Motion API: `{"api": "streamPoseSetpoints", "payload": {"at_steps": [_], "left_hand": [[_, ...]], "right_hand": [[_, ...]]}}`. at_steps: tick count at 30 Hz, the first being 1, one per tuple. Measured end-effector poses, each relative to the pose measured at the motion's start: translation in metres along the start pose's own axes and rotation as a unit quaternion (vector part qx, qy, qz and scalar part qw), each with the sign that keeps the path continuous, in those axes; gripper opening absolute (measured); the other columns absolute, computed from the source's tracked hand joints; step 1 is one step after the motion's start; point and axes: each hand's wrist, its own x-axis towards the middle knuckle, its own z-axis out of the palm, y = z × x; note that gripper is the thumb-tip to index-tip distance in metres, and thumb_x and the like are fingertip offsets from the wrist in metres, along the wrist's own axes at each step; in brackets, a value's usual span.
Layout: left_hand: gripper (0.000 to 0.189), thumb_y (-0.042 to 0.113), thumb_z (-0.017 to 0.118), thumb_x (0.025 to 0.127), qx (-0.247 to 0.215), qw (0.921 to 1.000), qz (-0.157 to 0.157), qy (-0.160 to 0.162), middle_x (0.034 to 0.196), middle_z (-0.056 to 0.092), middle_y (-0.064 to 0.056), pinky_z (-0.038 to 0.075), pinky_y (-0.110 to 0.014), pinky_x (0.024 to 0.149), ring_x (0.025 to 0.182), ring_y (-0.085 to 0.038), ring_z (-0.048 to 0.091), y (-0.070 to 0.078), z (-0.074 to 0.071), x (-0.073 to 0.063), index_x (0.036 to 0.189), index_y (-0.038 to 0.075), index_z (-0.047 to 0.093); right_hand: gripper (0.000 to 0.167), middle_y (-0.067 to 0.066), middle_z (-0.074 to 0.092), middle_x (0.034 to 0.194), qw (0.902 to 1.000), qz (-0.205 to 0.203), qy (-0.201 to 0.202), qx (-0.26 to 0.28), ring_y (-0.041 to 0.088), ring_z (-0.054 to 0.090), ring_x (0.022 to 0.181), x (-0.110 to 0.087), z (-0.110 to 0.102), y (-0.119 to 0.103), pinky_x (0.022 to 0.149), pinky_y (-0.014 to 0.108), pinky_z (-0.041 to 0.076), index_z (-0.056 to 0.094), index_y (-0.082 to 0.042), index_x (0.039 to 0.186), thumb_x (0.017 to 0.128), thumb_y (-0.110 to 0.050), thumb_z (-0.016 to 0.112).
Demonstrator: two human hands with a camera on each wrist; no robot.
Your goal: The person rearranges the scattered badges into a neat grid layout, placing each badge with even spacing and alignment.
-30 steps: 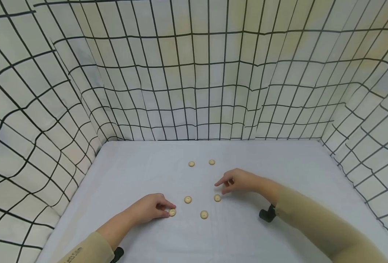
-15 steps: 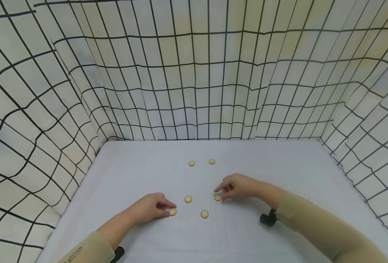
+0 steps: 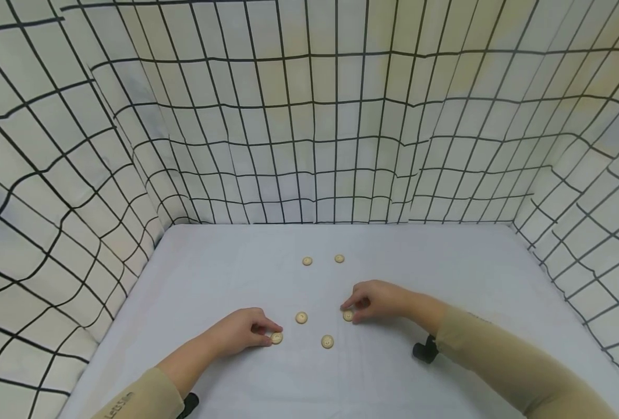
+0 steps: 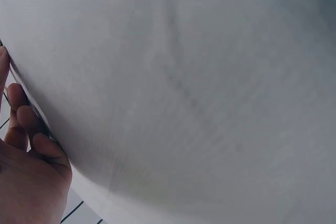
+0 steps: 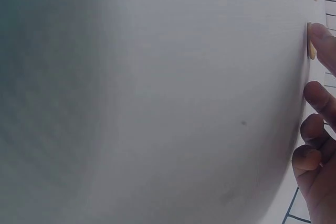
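Several round beige buttons lie flat on the white cloth. My left hand [image 3: 240,333] pinches the leftmost button [image 3: 276,338] between thumb and index finger at its left side. Near the middle, the thumb and index finger of my right hand [image 3: 381,301] close around another button [image 3: 348,315]; in the right wrist view a fingertip touches that button [image 5: 311,43]. Between the hands lie a button [image 3: 301,318] and a nearer button [image 3: 327,341]. In the left wrist view only part of the left hand [image 4: 34,177] shows, its button hidden.
Two more buttons, the left one [image 3: 307,261] and the right one [image 3: 339,258], lie farther back. White cloth [image 3: 225,256] covers the table. White walls with a black grid [image 3: 325,128] enclose its back and sides. A black wrist camera [image 3: 425,350] hangs under the right sleeve.
My right hand has come down and slightly nearer, from above onto the middle-right button, and its thumb and index finger now take hold of it. The left hand stays at its button.
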Motion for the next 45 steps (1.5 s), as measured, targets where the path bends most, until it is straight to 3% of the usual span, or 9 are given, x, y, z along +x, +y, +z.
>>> {"api": "streamPoseSetpoints", "payload": {"at_steps": [21,29,45], "left_hand": [[0.024,0.023,0.078,0.086,0.004,1.0000,-0.007,0.002,0.082,0.056,0.011,0.042,-0.026,0.069,0.077,-0.009,0.049,-0.0009,0.0019,0.0008,0.109,0.028,0.077],[0.024,0.023,0.078,0.086,-0.004,0.9999,-0.017,0.002,0.082,0.056,0.011,0.042,-0.026,0.069,0.077,-0.009,0.049,0.0031,0.0004,0.0001,0.109,0.027,0.078],[0.024,0.025,0.078,0.087,-0.002,0.9999,-0.010,0.002,0.083,0.057,0.012,0.043,-0.025,0.070,0.077,-0.007,0.051,-0.0028,0.0016,0.0012,0.110,0.028,0.077]], "right_hand": [[0.030,-0.018,0.054,0.085,0.9991,-0.008,-0.001,-0.041,0.005,0.049,0.080,0.0030,0.0041,0.0036,0.072,0.023,0.043,0.077,-0.030,0.112,0.083,-0.034,0.081],[0.027,-0.018,0.053,0.081,0.9972,-0.031,-0.004,-0.068,0.003,0.047,0.075,0.0027,0.0037,0.0033,0.068,0.022,0.041,0.077,-0.030,0.111,0.084,-0.033,0.080],[0.029,-0.019,0.055,0.081,0.9966,-0.048,-0.016,-0.064,0.003,0.047,0.074,0.0024,-0.0005,0.0037,0.067,0.022,0.041,0.078,-0.030,0.111,0.083,-0.035,0.081]]}}
